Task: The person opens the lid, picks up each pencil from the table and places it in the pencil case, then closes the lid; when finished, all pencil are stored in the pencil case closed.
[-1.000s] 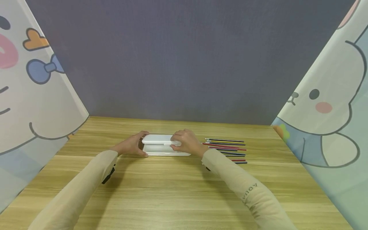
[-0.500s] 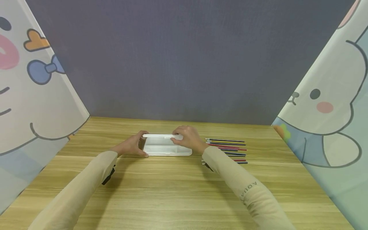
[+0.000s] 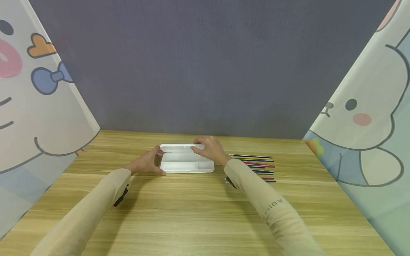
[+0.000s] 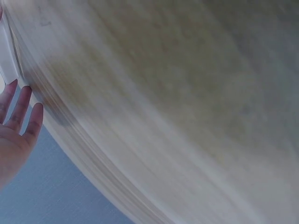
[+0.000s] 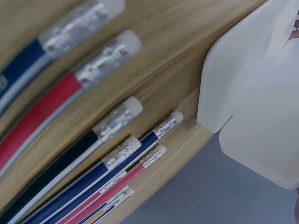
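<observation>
A white pencil case [image 3: 182, 171] lies on the wooden table with its lid [image 3: 174, 147] tilted up along the far side. Inside, a divider makes a long compartment and a small one at the right. My left hand [image 3: 144, 163] holds the case's left end, thumb at the near corner and fingers toward the back. In the left wrist view, fingers [image 4: 21, 109] of that hand extend beside the case edge. My right hand [image 3: 211, 148] pinches the lid's raised edge near its right end, covering that corner. The right wrist view shows the case's white end [image 5: 233, 79] close up.
Several pencils [image 3: 261, 164] with white erasers, in blue, red, black and yellow, lie right of the case, partly under my right forearm. A dark grey panel [image 3: 198, 71] stands behind the table [image 3: 179, 213]. Cartoon-printed panels [image 3: 362, 142] flank both sides.
My right hand has swung the lid up and back, moving slightly away from me, so the case's inside now shows. The left hand has stayed at the left end. The pencils lie as before.
</observation>
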Demonstrator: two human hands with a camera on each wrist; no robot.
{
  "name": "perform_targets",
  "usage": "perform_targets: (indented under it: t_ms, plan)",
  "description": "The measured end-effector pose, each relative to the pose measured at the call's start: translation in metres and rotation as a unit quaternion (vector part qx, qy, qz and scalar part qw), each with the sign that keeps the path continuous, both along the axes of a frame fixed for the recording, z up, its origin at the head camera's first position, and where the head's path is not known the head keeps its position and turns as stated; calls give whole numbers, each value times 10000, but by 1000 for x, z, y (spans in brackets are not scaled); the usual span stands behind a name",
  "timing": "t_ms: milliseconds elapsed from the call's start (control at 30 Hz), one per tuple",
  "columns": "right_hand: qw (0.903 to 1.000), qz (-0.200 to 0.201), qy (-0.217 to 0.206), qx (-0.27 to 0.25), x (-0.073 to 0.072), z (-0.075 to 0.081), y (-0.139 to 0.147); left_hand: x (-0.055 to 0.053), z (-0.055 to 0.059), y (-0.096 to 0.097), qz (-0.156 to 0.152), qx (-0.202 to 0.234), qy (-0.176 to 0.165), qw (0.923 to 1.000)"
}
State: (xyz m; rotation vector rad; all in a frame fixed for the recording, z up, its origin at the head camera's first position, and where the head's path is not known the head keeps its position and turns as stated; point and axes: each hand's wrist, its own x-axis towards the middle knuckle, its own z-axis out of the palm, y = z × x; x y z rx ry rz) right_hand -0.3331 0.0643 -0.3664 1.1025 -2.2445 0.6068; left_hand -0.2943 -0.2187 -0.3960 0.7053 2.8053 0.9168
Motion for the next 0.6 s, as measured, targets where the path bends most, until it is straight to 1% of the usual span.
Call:
perform_targets:
  t_ms: [133,233,400,600]
  plan:
    - [9999,25,-54,-108,-4,1,-1,0,0,0,-3,30,19,10000]
    - [9998,-31,-94,-182,-7,1,-1,1,-1,-1,-10,51,-1,10000]
    - [9991,-100,-307,-282,-10,3,-1,0,-2,-1,-23,94,-10,10000]
    - [9973,-52,-647,-337,-11,7,0,0,-2,-1,-43,136,48,9999]
